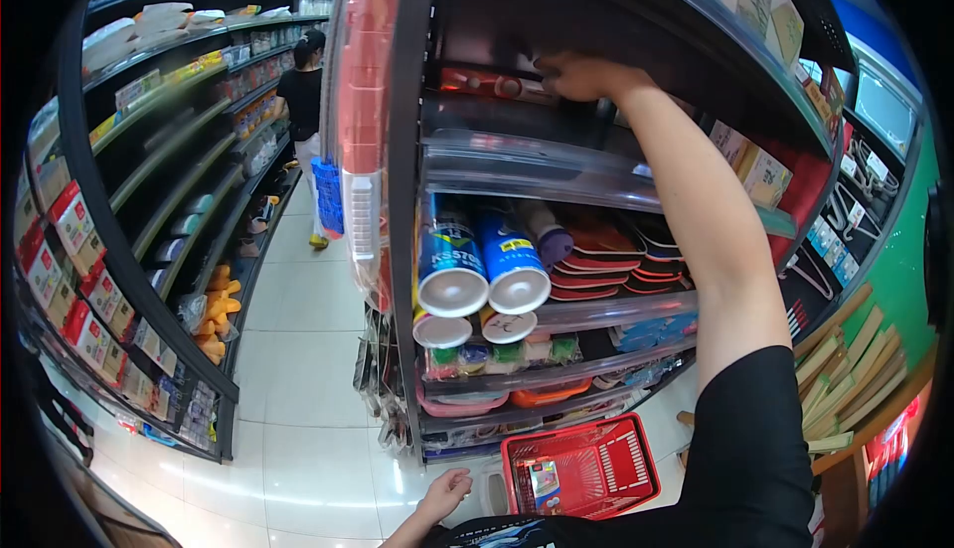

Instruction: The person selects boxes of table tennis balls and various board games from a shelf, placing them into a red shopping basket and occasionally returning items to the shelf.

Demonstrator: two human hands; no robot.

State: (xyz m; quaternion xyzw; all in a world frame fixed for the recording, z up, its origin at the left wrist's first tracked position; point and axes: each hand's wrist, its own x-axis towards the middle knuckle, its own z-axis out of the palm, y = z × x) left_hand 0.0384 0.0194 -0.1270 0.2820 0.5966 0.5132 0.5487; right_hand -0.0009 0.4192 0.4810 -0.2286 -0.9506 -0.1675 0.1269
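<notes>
My right hand [586,79] reaches deep into the upper shelf, its fingers apart at the right end of a long red package [492,84] lying at the back. The fingertips overlap the package's end in this view. Down by the basket, my left hand [444,493] hangs with loosely bent fingers and nothing in it. Beside it on the floor stands a red shopping basket [636,454] holding a small colourful packet [544,483].
Blue spray cans [452,260] and stacked red-and-black insoles [596,265] fill the shelf below. Clear plastic lips [537,175] edge the shelves. Across the tiled aisle [298,290] stands another rack, with a person [301,101] farther down. Wooden pieces [855,374] are at the right.
</notes>
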